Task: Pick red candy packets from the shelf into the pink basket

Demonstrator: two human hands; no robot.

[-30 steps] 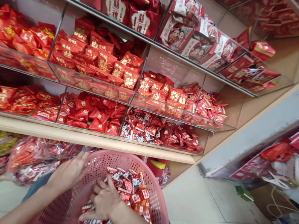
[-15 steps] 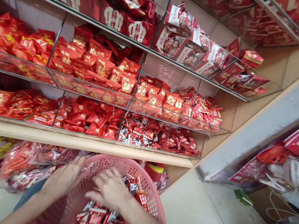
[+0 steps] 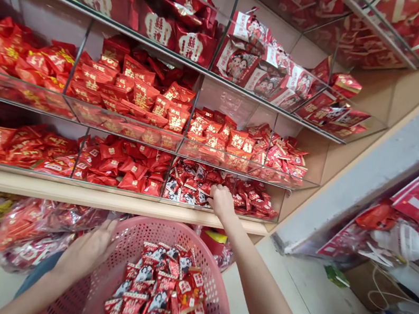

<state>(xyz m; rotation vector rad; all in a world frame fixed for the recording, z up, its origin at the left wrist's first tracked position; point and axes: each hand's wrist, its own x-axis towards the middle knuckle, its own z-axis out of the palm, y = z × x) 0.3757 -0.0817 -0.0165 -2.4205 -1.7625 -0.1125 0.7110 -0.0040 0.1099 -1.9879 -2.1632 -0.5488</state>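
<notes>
Glass shelves point(image 3: 232, 163): 3 tiers of clear bins; the person reaches into the lowest tier's right-end bin, whose low front lip could let packets slide out if the pile is raked forward.
Pink basket point(image 3: 111, 264): low in view below the wooden shelf edge, steadied by 1 hand only; it could tip if that grip loosens.
Sweet packets point(image 3: 162, 294): heaped toward the basket's right wall; a tilt would likely spill them.
Right hand point(image 3: 220, 199): at the bin's front edge, fingers curled onto the red packets point(image 3: 254, 202); whether it pinches 1 cannot be told.
Left hand point(image 3: 87, 252): fingers spread, pressed on the basket's left rim.
</notes>
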